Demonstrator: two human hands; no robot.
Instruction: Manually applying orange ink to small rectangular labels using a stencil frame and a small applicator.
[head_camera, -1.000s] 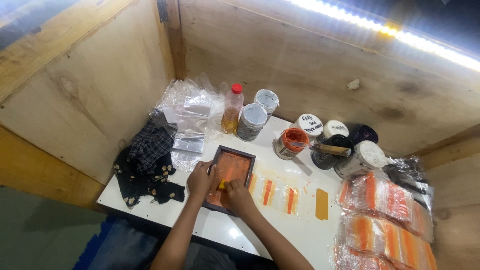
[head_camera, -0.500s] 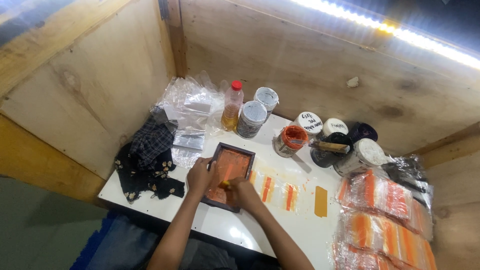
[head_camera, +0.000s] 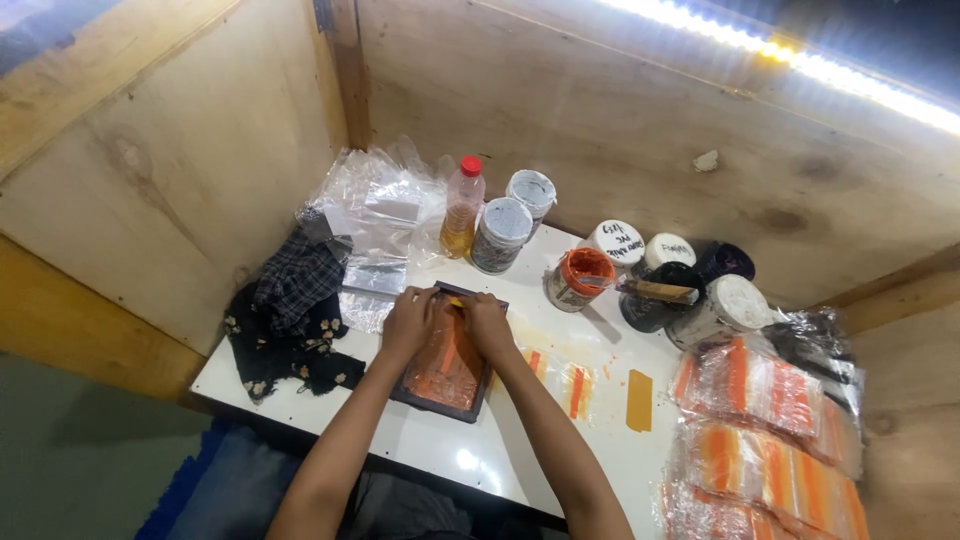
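1. Orange ink covers the mesh of a small dark-framed printing screen (head_camera: 448, 362) lying flat on the white bench (head_camera: 440, 455), just in front of the person.
2. Both hands now sit at the far end of the frame; a second ago they were near its middle, so the stroke has run away from the body.
3. The left hand (head_camera: 410, 318) and the right hand (head_camera: 487, 322) are close together, fingers curled around a small yellowish scraper (head_camera: 458, 301) pressed to the mesh. It is mostly hidden, so how firmly they grip it I cannot tell.
4. Judging by that travel, one pass over the screen looks about finished.
5. Just right of the frame lie clear pouches with orange stripes (head_camera: 560, 380) and a yellow-ochre strip (head_camera: 639, 400).
6. An open tub of orange ink (head_camera: 580, 279) stands beyond, among other lidded tubs; a dark rag (head_camera: 292, 315) lies to the left.
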